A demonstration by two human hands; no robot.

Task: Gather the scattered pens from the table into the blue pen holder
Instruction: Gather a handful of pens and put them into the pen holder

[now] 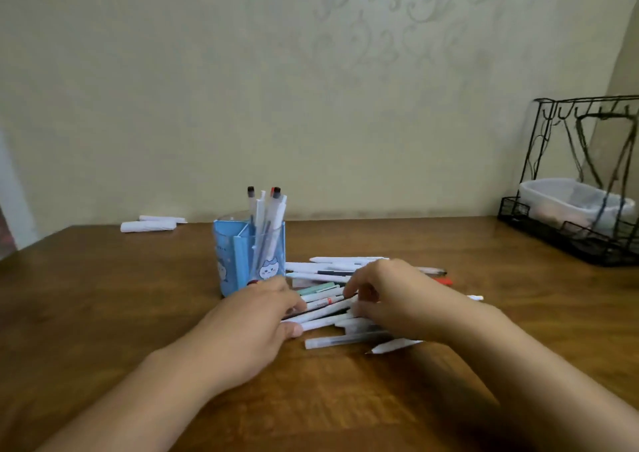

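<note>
The table [103, 313] carries everything. The holder [249, 254] stands upright just beyond the left hand's fingertips, a few pens already upright in it. The pile of pens [332, 308] lies between both sets of fingers. The left hand [256, 317] curls its fingers round the pile's near ends; the right hand [390, 296] arches over it, fingers bent, though whether they pinch a pen I cannot tell. Best to square the pens parallel, grip a small bundle, then lift clear before tipping it in.
</note>
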